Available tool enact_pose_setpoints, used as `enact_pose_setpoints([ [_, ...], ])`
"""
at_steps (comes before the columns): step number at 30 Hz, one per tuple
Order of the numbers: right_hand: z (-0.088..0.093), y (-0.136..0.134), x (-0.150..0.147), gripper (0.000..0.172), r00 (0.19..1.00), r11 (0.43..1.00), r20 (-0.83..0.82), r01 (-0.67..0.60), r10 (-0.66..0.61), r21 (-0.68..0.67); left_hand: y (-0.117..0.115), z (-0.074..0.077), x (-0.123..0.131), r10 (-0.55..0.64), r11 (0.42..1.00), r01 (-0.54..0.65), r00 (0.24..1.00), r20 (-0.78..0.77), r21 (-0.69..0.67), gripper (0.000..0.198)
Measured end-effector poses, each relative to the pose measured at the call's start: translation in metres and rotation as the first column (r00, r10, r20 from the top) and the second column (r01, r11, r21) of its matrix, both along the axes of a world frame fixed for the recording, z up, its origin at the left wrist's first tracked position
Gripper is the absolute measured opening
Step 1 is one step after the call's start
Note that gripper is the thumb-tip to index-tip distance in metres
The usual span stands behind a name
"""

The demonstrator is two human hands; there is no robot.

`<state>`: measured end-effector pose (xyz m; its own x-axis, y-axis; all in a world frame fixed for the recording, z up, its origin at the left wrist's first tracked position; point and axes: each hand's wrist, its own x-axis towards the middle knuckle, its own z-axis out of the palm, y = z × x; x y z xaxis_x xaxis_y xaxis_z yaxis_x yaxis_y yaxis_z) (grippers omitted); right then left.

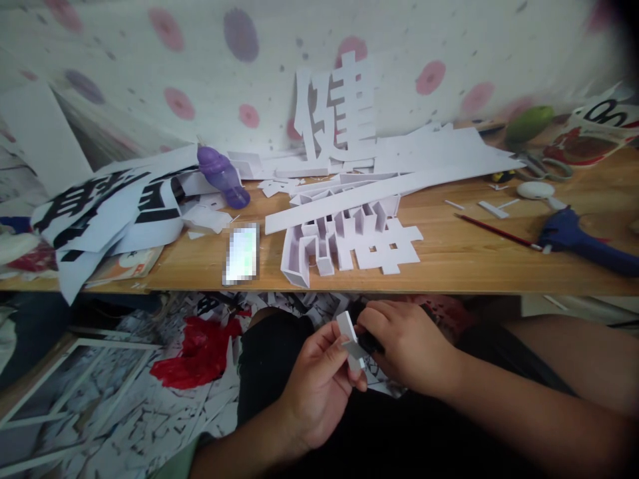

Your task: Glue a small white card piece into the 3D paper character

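Head view: hands close together, low over the lap, just short of the bench edge. L hand pinches a small white foam-board piece betw. thumb & fingers, piece tilted, w/ a short tab jutting from its side. R hand is closed round a black object right next to the piece — fingers hide most of it, can't tell what it is, nor whether it touches the piece.

Straight ahead of both hands, on the wooden bench: a white foam-board character lying flat w/ upright strips along its strokes, & a long white strip laid slantwise over its far part. Farther off, same direction, a cut-out white character leans near the patterned sheet.

Ahead & left of L hand: phone, screen pixelated; purple bottle beyond it; farther left, printed sheets w/ bold black characters. Ahead & right of R hand: blue glue gun, red-and-black pencil w/ its end near the nozzle, white oval item, scissors past that.

Lower left of L hand — red plastic among white scraps on the floor.
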<state>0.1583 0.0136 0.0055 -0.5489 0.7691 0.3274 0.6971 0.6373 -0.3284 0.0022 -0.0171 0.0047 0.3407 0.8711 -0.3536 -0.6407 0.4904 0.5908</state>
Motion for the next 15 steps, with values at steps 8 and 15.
enact_pose_setpoints([
  [8, -0.0006, 0.0028, -0.0031, 0.012, 1.0, 1.0, -0.003, 0.018, -0.018, -0.025, -0.0012, -0.0012, 0.0005, -0.022, 0.999, 0.022, 1.0, 0.011, 0.028, 0.019],
  [15, -0.0022, 0.0103, -0.0011, 0.012, 0.998, 0.993, 0.004, 0.062, -0.062, -0.103, -0.0038, -0.002, 0.0028, -0.075, 0.997, 0.075, 0.997, -0.021, 0.016, 0.021],
])
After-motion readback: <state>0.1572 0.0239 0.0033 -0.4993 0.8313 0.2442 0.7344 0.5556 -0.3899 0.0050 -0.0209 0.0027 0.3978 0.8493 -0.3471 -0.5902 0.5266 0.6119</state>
